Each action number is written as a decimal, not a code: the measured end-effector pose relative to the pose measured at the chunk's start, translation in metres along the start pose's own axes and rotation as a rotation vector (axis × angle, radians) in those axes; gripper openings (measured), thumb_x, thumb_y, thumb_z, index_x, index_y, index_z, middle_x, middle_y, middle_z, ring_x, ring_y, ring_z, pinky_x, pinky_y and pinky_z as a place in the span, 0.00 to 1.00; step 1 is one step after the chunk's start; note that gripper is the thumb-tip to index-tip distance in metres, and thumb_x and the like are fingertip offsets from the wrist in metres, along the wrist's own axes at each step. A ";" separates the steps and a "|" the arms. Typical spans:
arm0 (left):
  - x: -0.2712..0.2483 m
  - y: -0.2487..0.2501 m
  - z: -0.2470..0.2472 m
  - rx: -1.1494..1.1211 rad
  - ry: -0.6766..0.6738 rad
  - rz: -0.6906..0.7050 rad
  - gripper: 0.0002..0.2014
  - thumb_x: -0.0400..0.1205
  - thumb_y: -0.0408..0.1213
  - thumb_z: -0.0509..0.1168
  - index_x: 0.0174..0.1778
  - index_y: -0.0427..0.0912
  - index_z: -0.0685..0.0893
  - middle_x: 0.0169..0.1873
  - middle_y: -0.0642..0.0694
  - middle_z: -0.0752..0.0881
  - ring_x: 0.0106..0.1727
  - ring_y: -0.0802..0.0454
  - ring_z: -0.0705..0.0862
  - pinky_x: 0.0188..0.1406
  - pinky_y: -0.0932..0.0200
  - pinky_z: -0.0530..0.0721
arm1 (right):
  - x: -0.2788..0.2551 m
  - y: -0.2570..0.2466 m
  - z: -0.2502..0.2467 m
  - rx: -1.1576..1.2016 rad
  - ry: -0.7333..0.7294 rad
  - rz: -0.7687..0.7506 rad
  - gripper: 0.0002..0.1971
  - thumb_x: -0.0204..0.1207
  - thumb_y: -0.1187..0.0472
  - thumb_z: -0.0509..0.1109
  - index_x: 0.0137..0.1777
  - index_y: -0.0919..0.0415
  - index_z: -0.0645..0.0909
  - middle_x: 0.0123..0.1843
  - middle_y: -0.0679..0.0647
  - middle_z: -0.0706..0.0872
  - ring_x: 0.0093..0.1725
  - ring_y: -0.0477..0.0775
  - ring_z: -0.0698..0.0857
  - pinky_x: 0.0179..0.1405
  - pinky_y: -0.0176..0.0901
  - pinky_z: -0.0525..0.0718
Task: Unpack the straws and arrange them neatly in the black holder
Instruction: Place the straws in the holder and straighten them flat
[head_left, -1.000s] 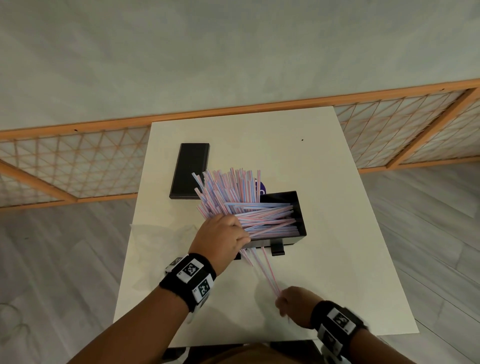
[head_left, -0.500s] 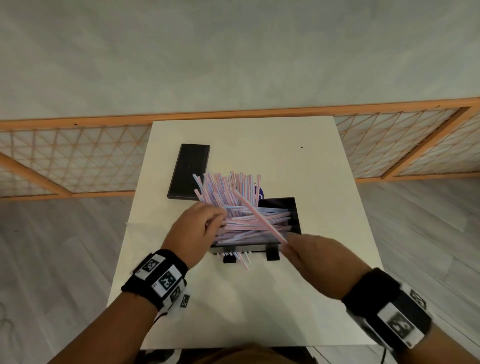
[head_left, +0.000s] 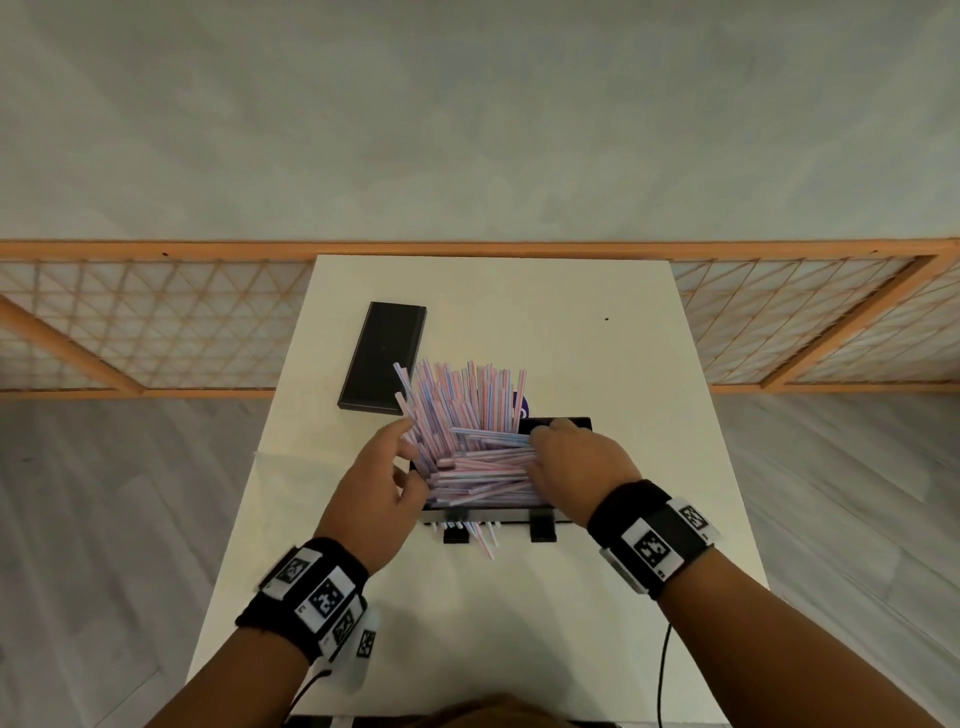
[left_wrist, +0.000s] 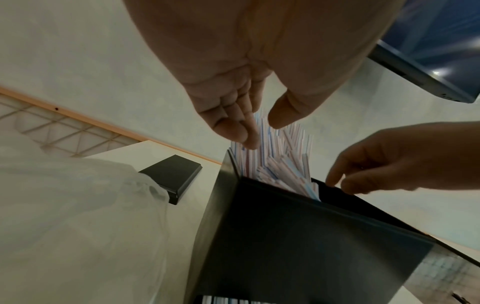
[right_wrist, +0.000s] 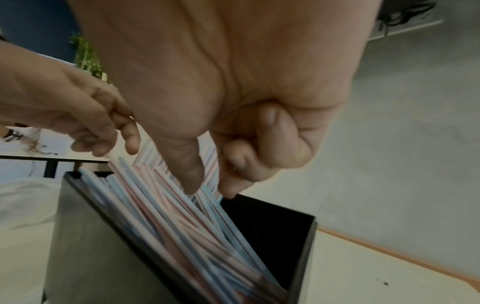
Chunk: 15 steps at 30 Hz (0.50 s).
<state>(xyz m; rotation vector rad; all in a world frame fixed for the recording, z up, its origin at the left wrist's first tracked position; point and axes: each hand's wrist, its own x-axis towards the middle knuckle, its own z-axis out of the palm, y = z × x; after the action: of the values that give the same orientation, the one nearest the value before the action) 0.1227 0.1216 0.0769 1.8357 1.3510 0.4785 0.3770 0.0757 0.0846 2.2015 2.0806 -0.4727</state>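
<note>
place: a plain room, maybe an office | signs: small white table (head_left: 519, 312), grey wood floor (head_left: 130, 493), wooden lattice rail (head_left: 156, 322), bare wall (head_left: 467, 130)

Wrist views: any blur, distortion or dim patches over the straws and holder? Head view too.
Left wrist view: the left hand looms large and soft, and the black holder is a dark mass in shade. Right wrist view: the straws smear toward the bottom, and the right hand fills the frame. Head view: sharp and evenly lit, though the wooden rail bows with wide-angle distortion.
</note>
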 end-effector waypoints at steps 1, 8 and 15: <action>-0.001 0.000 0.003 -0.022 -0.004 0.007 0.28 0.86 0.36 0.66 0.82 0.55 0.68 0.54 0.62 0.81 0.44 0.56 0.85 0.42 0.63 0.87 | 0.003 0.002 0.001 0.007 0.024 0.014 0.12 0.86 0.53 0.59 0.63 0.56 0.77 0.58 0.56 0.81 0.53 0.62 0.86 0.44 0.50 0.81; -0.007 0.005 0.022 0.066 -0.080 0.095 0.26 0.79 0.54 0.74 0.72 0.59 0.75 0.61 0.63 0.76 0.58 0.70 0.82 0.54 0.70 0.84 | 0.029 -0.001 0.014 0.077 -0.029 0.064 0.13 0.83 0.48 0.61 0.56 0.55 0.79 0.54 0.56 0.86 0.50 0.61 0.86 0.44 0.49 0.81; -0.004 -0.002 0.028 -0.030 -0.049 0.011 0.38 0.78 0.47 0.78 0.81 0.57 0.67 0.60 0.56 0.80 0.53 0.67 0.85 0.52 0.64 0.90 | 0.020 -0.009 0.016 0.004 0.082 -0.030 0.08 0.85 0.57 0.61 0.61 0.54 0.76 0.55 0.57 0.80 0.46 0.64 0.85 0.36 0.54 0.84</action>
<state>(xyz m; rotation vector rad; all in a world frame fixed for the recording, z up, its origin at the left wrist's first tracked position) 0.1395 0.1078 0.0592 1.8199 1.2946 0.4546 0.3661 0.0914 0.0653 2.2308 2.1582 -0.3950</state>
